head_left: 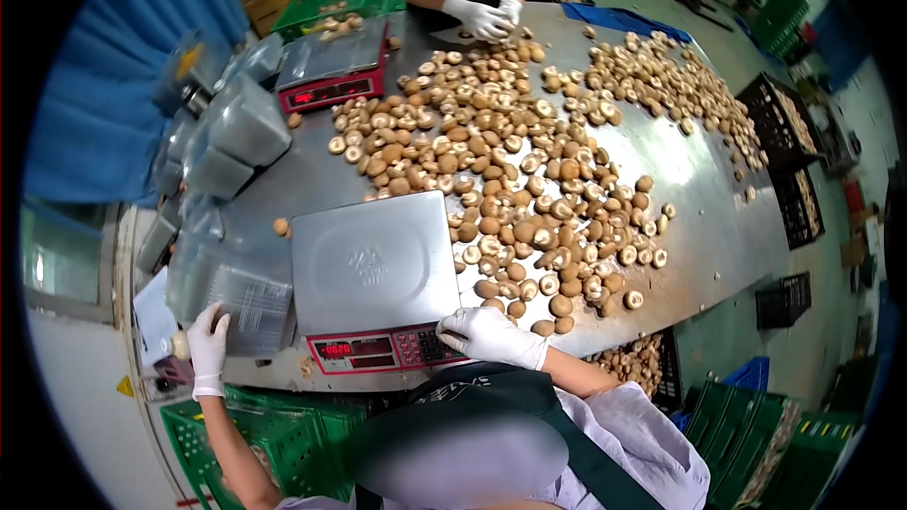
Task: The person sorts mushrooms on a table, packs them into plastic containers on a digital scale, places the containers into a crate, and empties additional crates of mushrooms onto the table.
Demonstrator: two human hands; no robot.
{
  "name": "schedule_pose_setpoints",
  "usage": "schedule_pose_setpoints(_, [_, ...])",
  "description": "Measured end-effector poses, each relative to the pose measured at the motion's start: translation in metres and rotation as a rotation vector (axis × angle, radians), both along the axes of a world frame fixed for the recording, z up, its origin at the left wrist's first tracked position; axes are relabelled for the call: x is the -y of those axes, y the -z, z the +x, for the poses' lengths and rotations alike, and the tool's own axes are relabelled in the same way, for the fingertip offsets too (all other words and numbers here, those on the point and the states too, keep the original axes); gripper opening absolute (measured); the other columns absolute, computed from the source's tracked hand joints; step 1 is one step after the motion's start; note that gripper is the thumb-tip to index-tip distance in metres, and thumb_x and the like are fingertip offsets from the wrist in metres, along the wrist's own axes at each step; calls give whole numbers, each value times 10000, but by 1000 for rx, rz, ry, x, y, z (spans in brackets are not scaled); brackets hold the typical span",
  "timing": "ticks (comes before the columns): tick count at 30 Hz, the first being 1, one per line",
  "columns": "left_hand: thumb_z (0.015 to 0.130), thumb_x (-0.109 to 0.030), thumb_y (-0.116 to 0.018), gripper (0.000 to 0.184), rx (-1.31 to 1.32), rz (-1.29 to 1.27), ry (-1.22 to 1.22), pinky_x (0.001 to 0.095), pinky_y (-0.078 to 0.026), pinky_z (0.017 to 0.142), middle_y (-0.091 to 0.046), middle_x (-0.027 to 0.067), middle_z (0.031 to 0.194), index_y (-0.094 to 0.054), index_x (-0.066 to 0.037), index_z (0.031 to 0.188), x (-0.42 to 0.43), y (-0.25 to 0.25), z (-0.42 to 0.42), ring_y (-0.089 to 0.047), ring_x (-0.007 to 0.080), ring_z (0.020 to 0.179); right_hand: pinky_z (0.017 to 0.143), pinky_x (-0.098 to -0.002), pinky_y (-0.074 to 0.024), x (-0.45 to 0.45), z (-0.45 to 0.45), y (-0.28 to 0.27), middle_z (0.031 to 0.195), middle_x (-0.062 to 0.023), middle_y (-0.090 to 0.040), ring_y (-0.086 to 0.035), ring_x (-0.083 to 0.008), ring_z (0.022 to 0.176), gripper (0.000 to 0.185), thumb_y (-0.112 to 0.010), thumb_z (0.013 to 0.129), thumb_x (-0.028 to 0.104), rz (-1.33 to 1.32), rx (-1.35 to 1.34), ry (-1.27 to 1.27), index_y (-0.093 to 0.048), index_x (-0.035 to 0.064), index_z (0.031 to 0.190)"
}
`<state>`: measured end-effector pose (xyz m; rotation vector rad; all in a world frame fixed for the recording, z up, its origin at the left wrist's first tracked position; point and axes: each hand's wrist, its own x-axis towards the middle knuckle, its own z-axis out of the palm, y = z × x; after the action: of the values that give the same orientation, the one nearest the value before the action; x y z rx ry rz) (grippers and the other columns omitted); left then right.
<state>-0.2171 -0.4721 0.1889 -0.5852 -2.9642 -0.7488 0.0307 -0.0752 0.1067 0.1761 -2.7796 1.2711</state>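
Note:
My left hand [209,351], in a white glove, is at the table's left front edge beside a clear plastic tray [250,307]. Its thumb and forefinger are apart; I cannot tell whether they touch the tray. A small pale round thing [179,346] shows just left of that hand. My right hand [496,336], also gloved, lies at the keypad's right end on the red scale [406,348], fingers extended over the edge. The scale's bare metal plate [373,264] carries nothing, and its red display [335,349] is lit. Brown mushrooms [491,161] lie heaped beyond and right of it.
Opposite, a person's gloved hands [484,19] are at the heap's far end. A second scale [335,61] stands at the back left, near stacked clear trays [236,132]. Another mushroom pile [661,80] lies back right. Green crates [255,425] stand below the front edge.

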Motion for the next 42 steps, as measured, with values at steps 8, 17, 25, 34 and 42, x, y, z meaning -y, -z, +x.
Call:
schedule_pose_setpoints(8, [848,-85,-571,217,40,-159,21,329,-473,772,-660,204,907,-639,42,1012,7,-11,-19,-633,308,845,650,-405,-491,-22,25,5,767,-170,-632,-624,-334,716,180,-582,848,193,-103,72,124,-643,29,887])
schedule_pose_setpoints(17, [947,-228,-429,322,-219,-318,-387,394,-440,845,-617,206,1078,-562,-49,1179,58,24,-71,-574,362,1016,605,-402,-491,-37,34,6,747,-144,-607,-612,-318,677,188,-557,870,270,-9,152,105,-633,103,910])
schedule_pose_setpoints(25, [973,-229,-460,288,-650,114,-393,322,-493,755,-637,137,1058,-587,-36,1145,-27,-60,-13,-631,236,910,648,-442,-478,-67,51,3,736,-161,-600,-608,-342,739,182,-520,863,241,-5,173,92,-581,69,865])
schedule_pose_setpoints(34, [846,-30,-563,171,-340,-189,263,349,-498,734,-645,108,919,-623,-63,1003,-165,62,85,-620,279,836,651,-425,-493,-119,91,7,759,-155,-624,-618,-336,730,178,-556,846,249,-23,167,286,-630,93,891])
schedule_pose_setpoints(42, [822,-29,-601,246,-411,-95,229,374,-457,876,-608,153,1114,-612,-16,1067,-212,49,134,-574,320,1015,760,-309,-495,-226,159,34,905,-110,-674,-644,-210,823,159,-581,861,146,-188,56,937,-650,65,978])
